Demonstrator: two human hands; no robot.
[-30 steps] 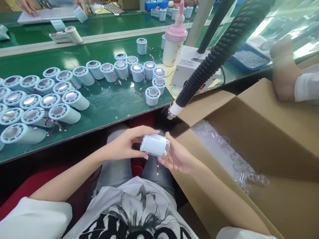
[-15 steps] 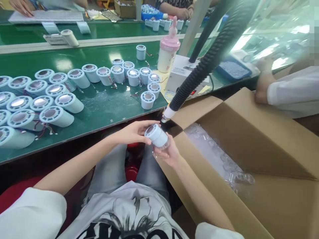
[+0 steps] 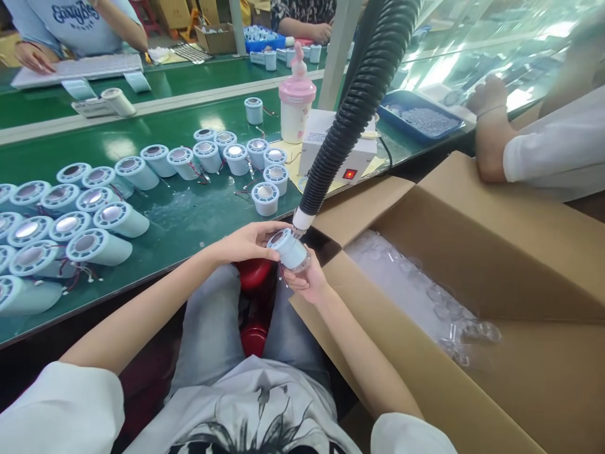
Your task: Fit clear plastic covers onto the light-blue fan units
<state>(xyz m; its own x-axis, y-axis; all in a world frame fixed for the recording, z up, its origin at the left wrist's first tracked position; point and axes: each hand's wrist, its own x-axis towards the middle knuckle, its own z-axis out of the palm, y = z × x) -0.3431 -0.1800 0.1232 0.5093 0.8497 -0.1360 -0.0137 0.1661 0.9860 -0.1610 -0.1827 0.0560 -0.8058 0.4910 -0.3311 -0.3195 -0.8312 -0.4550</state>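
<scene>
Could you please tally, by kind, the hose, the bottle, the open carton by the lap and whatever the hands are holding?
Black ribbed hose: 1
Pink-lidded bottle: 1
Open cardboard carton: 1
Blue cylinder, gripped by left hand and right hand: 1
Total: 4

White short sleeves, grey jeans, white T-shirt (image 3: 265, 410) with black printed graphic on front.

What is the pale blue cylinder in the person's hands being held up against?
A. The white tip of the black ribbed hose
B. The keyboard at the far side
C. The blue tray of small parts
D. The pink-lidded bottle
A: both hands, left hand and right hand, hold the pale blue cylinder with its end right at the white tip of the black ribbed hose.
</scene>
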